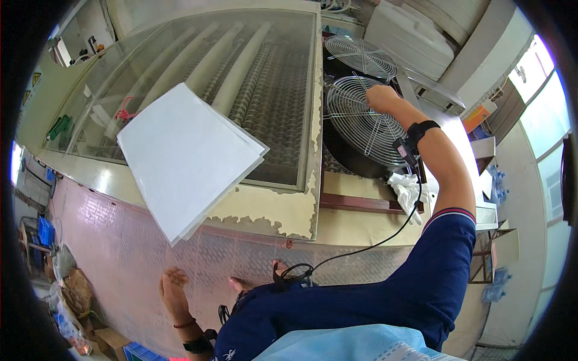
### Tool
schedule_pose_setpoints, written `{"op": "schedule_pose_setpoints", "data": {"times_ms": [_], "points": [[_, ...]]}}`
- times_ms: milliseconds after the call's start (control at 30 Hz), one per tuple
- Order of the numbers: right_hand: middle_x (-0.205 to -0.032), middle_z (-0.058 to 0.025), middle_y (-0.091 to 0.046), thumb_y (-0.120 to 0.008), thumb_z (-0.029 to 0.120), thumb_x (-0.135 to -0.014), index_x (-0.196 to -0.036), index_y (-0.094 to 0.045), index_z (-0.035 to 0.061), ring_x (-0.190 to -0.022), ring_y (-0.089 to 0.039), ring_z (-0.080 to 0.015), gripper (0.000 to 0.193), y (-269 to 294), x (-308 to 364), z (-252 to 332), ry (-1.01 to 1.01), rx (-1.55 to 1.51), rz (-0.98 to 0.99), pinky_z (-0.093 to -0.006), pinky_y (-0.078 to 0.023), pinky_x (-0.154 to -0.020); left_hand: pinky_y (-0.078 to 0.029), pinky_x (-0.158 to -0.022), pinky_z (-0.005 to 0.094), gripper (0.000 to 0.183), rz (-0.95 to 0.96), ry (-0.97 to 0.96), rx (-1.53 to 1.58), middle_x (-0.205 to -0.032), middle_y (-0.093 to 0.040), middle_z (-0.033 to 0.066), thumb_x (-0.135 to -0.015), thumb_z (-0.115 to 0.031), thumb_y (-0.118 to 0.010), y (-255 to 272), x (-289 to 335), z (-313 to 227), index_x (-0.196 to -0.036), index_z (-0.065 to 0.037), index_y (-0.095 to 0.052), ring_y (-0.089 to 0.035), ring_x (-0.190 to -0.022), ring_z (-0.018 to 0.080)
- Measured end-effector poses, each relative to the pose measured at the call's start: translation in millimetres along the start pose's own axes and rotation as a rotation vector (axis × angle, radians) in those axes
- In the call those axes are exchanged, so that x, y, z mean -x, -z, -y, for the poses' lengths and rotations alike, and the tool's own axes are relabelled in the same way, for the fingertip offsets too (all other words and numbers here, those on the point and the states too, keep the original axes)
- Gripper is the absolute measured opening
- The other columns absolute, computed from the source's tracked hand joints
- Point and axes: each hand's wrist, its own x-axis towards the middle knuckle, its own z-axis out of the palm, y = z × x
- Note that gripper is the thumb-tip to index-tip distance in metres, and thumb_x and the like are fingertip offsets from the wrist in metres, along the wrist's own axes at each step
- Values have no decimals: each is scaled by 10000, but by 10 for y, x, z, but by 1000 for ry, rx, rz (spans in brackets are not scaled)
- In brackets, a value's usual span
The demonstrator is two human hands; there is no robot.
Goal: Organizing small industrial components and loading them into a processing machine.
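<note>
My right hand is closed at the upper part of a round wire fan guard. Its fingertips are hidden beneath the fist, so whether they hold a wire or something small cannot be told. The guard covers a black round fan housing, and a second wire guard lies beyond it. Below my right forearm a white cloth or glove lies crumpled at the frame's near corner. My left hand hangs low over the floor, loosely bent, nothing visible in it, apart from the machine.
White sheets lie on the machine's clear cover, above a chain conveyor and pale tubes. Its cream edge has peeling paint. A black cable runs from my right wristband to my waist. Cardboard and bags stand at left.
</note>
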Motion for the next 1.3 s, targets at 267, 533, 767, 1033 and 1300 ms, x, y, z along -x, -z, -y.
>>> {"op": "schedule_pose_setpoints", "data": {"times_ms": [267,533,767,1033,1300], "points": [[-786,-173,-649,-590,131,-685,-756,-662,10,-778,-640,-321,158,157,77,189,7,188,15,-397,-518,-669,-448,-660,290,312,-21,10,17,-835,-596,105,-940,-247,-425,-10,-12,11,-970,30,-565,-556,-717,180],[-678,-107,-625,-564,140,-718,-725,-608,-21,-612,-601,-221,167,591,802,-163,-133,-412,-203,-314,-482,-558,-445,-660,290,310,-68,-3,62,-835,-598,106,-935,-251,-439,73,-22,29,-962,31,-565,-555,-720,175],[-685,-72,-582,-609,89,-773,-732,-551,9,-598,-568,-115,107,1183,2185,1152,156,-1848,-54,-216,-448,-512,-426,-648,266,219,52,-20,-99,-807,-585,68,-914,-146,-433,171,-128,-163,-884,11,-582,-527,-712,133],[-676,-77,-592,-618,79,-749,-758,-551,10,-599,-599,-142,97,1321,2647,4050,557,-1416,284,-261,-472,-540,-458,-718,268,192,655,-92,-106,-856,-603,70,-848,-78,-540,286,93,-855,-1010,21,-570,-564,-817,130],[-779,-137,-578,-591,57,-635,-780,-524,20,-709,-586,-263,164,1521,2620,6228,1035,-672,-386,-324,-475,-582,-472,-637,274,167,344,-340,-484,-839,-634,81,-757,-43,-663,1588,926,-1153,-919,-9,-641,-603,-754,166]]}}
